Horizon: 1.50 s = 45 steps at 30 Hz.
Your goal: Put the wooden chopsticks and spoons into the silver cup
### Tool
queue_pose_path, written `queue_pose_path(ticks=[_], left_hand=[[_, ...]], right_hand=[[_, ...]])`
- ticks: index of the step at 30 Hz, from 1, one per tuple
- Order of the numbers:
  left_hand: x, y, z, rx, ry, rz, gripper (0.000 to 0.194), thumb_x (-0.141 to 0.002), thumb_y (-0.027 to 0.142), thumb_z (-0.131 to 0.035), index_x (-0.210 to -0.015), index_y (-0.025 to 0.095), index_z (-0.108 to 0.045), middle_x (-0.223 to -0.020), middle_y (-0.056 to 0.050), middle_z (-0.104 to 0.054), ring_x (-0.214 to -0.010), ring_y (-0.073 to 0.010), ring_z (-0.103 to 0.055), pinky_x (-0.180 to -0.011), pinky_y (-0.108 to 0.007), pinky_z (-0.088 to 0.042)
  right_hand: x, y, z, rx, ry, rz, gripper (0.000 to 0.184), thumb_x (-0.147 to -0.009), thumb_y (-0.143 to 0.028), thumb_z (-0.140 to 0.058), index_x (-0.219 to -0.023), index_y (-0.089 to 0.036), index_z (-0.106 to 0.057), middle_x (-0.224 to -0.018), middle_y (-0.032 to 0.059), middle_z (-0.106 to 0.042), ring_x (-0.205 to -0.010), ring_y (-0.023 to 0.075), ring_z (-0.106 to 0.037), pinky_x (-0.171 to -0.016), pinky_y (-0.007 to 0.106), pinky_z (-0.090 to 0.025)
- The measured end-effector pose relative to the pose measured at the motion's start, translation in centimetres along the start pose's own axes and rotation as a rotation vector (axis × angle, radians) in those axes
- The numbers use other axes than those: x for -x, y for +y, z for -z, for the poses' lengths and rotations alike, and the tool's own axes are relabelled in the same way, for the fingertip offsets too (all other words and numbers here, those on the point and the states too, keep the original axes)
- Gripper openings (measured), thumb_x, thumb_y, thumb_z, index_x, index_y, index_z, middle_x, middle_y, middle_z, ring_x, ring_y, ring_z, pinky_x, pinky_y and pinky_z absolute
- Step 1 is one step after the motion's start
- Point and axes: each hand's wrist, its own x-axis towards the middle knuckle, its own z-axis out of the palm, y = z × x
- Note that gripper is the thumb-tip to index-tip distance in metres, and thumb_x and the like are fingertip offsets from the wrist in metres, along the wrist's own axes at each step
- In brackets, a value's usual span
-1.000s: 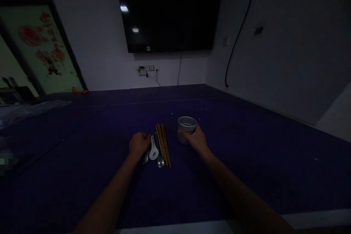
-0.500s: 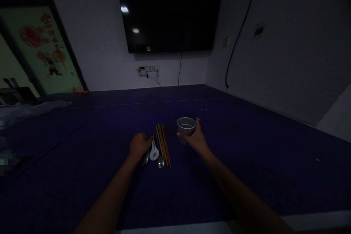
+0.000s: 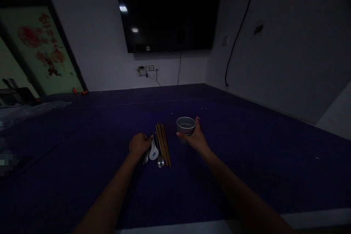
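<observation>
My left hand (image 3: 139,144) is closed over the handle ends of spoons lying on the dark purple surface (image 3: 104,197). Its thumb touches the top of a white spoon with a blue mark (image 3: 154,153). A metal spoon (image 3: 146,157) shows partly from under the hand; its handle is hidden. Beside the white one lies another metal spoon (image 3: 160,162), bowl toward me. Several wooden chopsticks (image 3: 163,144) lie side by side to its right. My right hand (image 3: 196,138) is wrapped round a grey round cup (image 3: 185,125), upright, thumb on the near side; its lower part is dim.
A large black television (image 3: 168,14) hangs on the wall above sockets and cables (image 3: 148,69). Crumpled clear plastic (image 3: 35,109) lies at the left. Small orange things (image 3: 80,91) sit by the door with red decorations (image 3: 49,47). Tiny white bits dot the surface.
</observation>
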Motion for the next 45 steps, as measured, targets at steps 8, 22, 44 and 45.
queue_pose_path(ticks=[8, 22, 44, 45], left_hand=[[-0.1, -0.2, -0.2, 0.005, -0.002, -0.004, 0.042, -0.081, 0.050, -0.046, -0.077, 0.017, -0.071, -0.079, -0.010, -0.070, -0.073, -0.0188, -0.064, -0.056, -0.025, -0.036], [-0.3, -0.4, -0.3, -0.032, -0.034, 0.002, 0.043, -0.083, 0.049, -0.044, -0.076, 0.016, -0.071, -0.078, -0.012, -0.070, -0.075, -0.0192, -0.065, -0.054, -0.023, -0.036], [-0.3, -0.4, -0.4, -0.058, -0.005, -0.018, 0.036, -0.083, 0.043, -0.046, -0.080, 0.016, -0.069, -0.082, -0.012, -0.070, -0.080, -0.0208, -0.065, -0.057, -0.024, -0.036], [-0.3, -0.4, -0.4, -0.059, -0.004, -0.015, 0.036, -0.083, 0.042, -0.046, -0.080, 0.016, -0.069, -0.083, -0.012, -0.070, -0.081, -0.0210, -0.065, -0.057, -0.024, -0.037]], right_hand=[[0.4, -0.2, 0.2, 0.026, -0.005, 0.011, 0.126, -0.055, -0.055, -0.073, -0.146, -0.017, 0.004, -0.127, 0.0180, -0.053, -0.120, 0.0300, -0.049, -0.093, 0.041, -0.041], [2.0, -4.2, 1.5, 0.288, 0.451, 0.634, 0.094, -0.074, -0.051, -0.062, -0.145, -0.023, -0.006, -0.150, 0.0157, -0.019, -0.136, 0.0310, -0.022, -0.103, 0.054, -0.030], [4.1, -4.3, -1.6, 0.630, -0.703, 0.781, 0.023, -0.090, -0.026, -0.044, -0.093, -0.019, -0.066, -0.098, 0.0058, -0.064, -0.093, 0.0171, -0.057, -0.077, 0.027, -0.040], [4.1, -4.4, -1.6, 0.633, -0.715, 0.775, 0.023, -0.090, -0.027, -0.045, -0.092, -0.018, -0.066, -0.097, 0.0058, -0.064, -0.092, 0.0172, -0.057, -0.076, 0.027, -0.040]])
